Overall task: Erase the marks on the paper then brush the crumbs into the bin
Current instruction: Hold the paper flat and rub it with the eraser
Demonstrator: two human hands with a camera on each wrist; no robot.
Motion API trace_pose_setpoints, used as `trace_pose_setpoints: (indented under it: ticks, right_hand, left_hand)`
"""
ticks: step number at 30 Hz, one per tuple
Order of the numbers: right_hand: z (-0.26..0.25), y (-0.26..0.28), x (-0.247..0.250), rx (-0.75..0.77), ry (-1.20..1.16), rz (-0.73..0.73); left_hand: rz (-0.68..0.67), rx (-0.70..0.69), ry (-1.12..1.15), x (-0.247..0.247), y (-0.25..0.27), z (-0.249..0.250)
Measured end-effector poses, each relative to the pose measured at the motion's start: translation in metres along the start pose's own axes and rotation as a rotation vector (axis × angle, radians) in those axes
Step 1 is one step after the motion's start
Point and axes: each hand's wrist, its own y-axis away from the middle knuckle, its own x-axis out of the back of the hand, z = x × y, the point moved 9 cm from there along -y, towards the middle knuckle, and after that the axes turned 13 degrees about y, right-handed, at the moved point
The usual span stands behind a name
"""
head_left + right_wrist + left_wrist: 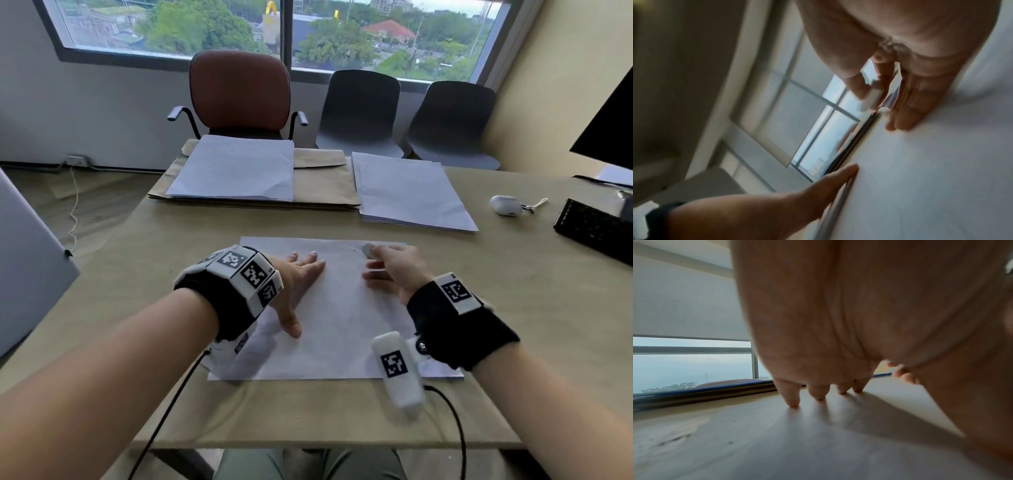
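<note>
Right hand point(394, 270) pinches a white eraser point(368, 250) on the paper point(335, 329); beside it, left hand point(294, 284) presses flat, fingers straight.

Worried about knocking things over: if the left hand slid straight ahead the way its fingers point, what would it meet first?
Probably the brown envelope under a paper stack; the left hand first crosses bare paper and table. Depth is uncertain.

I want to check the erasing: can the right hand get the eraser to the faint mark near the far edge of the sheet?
Probably yes. The right hand pinches the eraser over the paper; nothing lies between.
</note>
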Motion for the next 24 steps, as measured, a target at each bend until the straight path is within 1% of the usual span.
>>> trace_pose_setpoints:
  ticks: [1,2,3,4,5,6,7,10,12,13,14,16,17,18,19,22,23,24]
  right_hand:
    - [-0.011,0.0,0.007,0.093,0.128,0.02]
    - [-0.021,0.002,0.003,0.173,0.251,-0.038]
    - [-0.026,0.007,-0.007,0.236,0.407,-0.142]
    - [-0.027,0.014,-0.02,0.281,0.611,-0.246]
    - [-0.027,0.02,-0.032,0.322,0.817,-0.317]
    - [-0.029,0.024,-0.041,0.373,0.973,-0.34]
    - [-0.034,0.024,-0.048,0.424,1.06,-0.321]
    - [-0.051,0.019,-0.055,0.525,1.142,-0.194]
    - [-0.053,0.026,-0.061,0.605,1.233,-0.191]
    - [-0.051,0.032,-0.066,0.656,1.286,-0.228]
    - [-0.045,0.041,-0.071,0.699,1.323,-0.299]
    - [-0.029,0.058,-0.078,0.694,1.339,-0.499]
    - [-0.025,0.061,-0.079,0.674,1.342,-0.568]
    - [-0.025,0.058,-0.079,0.667,1.352,-0.579]
    - [-0.031,0.052,-0.077,0.678,1.362,-0.54]
    - [-0.056,0.026,-0.07,0.727,1.309,-0.307]
    - [-0.058,0.023,-0.07,0.739,1.289,-0.271]
    - [-0.057,0.024,-0.071,0.753,1.277,-0.266]
  left_hand:
    - [-0.005,0.005,-0.007,0.0,0.0,0.0]
    - [-0.007,0.008,-0.015,0.002,0.001,0.001]
    - [-0.006,0.009,-0.012,0.003,0.001,0.001]
    - [-0.004,0.013,-0.001,0.004,0.0,0.0]
    - [-0.007,0.015,0.01,0.003,0.0,-0.002]
    - [-0.013,0.017,0.008,0.003,0.0,-0.002]
    - [-0.01,0.015,0.004,0.001,-0.001,-0.003]
    - [-0.006,0.015,-0.003,-0.003,-0.003,-0.003]
    - [0.001,0.01,-0.008,-0.003,-0.004,-0.004]
    - [0.004,0.006,-0.007,-0.003,-0.004,-0.004]
    - [0.005,0.005,-0.01,-0.003,-0.004,-0.004]
    - [0.005,0.009,-0.013,-0.003,-0.004,-0.003]
    - [0.006,0.012,-0.012,-0.003,-0.005,-0.002]
    - [0.005,0.015,-0.012,-0.003,-0.005,-0.002]
    - [0.004,0.016,-0.012,-0.002,-0.005,-0.001]
    - [0.009,0.008,-0.01,-0.002,-0.006,-0.002]
    - [0.01,0.007,-0.005,-0.003,-0.007,-0.003]
    - [0.011,0.008,-0.005,-0.003,-0.008,-0.004]
